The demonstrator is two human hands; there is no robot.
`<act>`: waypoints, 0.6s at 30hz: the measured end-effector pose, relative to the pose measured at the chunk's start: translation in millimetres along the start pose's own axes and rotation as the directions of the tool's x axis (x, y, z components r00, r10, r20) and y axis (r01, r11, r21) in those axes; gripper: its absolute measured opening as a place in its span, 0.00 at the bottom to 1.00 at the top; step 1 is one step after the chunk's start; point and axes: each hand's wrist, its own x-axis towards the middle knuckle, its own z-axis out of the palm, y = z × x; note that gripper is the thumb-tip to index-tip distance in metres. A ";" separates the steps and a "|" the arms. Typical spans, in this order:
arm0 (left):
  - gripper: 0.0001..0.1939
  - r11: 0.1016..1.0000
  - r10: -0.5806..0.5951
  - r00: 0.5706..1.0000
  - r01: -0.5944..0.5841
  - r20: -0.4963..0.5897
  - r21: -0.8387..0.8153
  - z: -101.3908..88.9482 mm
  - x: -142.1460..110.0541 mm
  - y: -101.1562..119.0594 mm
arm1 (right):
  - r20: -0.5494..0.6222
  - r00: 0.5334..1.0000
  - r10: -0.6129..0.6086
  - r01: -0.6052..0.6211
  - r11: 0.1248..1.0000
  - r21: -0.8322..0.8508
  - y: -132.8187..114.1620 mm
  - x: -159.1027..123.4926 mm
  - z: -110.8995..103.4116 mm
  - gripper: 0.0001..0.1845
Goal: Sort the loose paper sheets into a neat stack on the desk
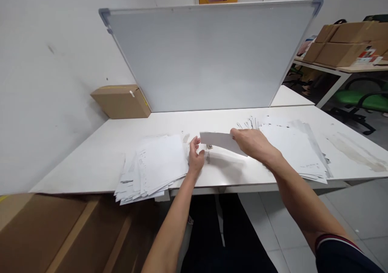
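Note:
My right hand [253,143] is closed on a white sheet of paper [216,140], held just above the table between two piles. My left hand [195,156] rests at the sheet's left end with curled fingers, touching its corner and a small object [209,146] that I cannot make out. A messy pile of printed sheets [153,168] lies to the left, overhanging the table's front edge. A second, larger pile of sheets [295,149] lies to the right, under my right forearm.
The white table [91,159] runs against the wall. A whiteboard [209,54] leans at its back, with a cardboard box [121,101] beside it. Brown cardboard [60,232] stands at lower left. Boxes [342,42] on another table and a green chair [363,101] are at right.

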 end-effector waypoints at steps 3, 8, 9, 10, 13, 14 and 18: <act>0.24 0.996 -0.059 0.990 0.050 0.131 0.076 0.8 -3.9 -5.1 | 0.124 0.992 -0.021 0.021 1.000 0.002 -1.9 6.5 12.1 0.10; 0.14 0.981 -0.096 0.984 0.068 0.149 0.181 3.1 -5.5 -6.2 | 0.140 0.990 0.005 -0.010 0.999 0.034 -0.2 10.7 24.3 0.08; 0.12 0.978 -0.101 0.985 0.073 0.139 0.198 3.0 -5.7 -6.6 | 0.142 0.990 0.006 -0.011 0.999 0.033 -0.4 11.1 24.0 0.08; 0.09 0.973 -0.110 0.984 0.079 0.136 0.216 2.8 -5.8 -6.9 | 0.147 0.989 0.009 -0.014 0.999 0.031 -0.6 11.4 23.2 0.08; 0.08 0.975 -0.107 0.981 0.070 0.164 0.212 1.2 -5.9 -5.5 | 0.150 0.988 0.021 -0.026 0.999 0.027 0.0 11.5 20.1 0.10; 0.09 0.984 -0.078 0.983 0.050 0.165 0.170 0.6 -5.7 -3.9 | 0.134 0.991 0.018 -0.023 0.999 0.035 0.8 11.0 19.2 0.10; 0.14 1.000 0.026 0.996 -0.025 0.082 -0.016 -1.0 -5.2 6.6 | 0.065 0.998 -0.003 -0.003 0.995 0.097 5.3 5.7 16.5 0.12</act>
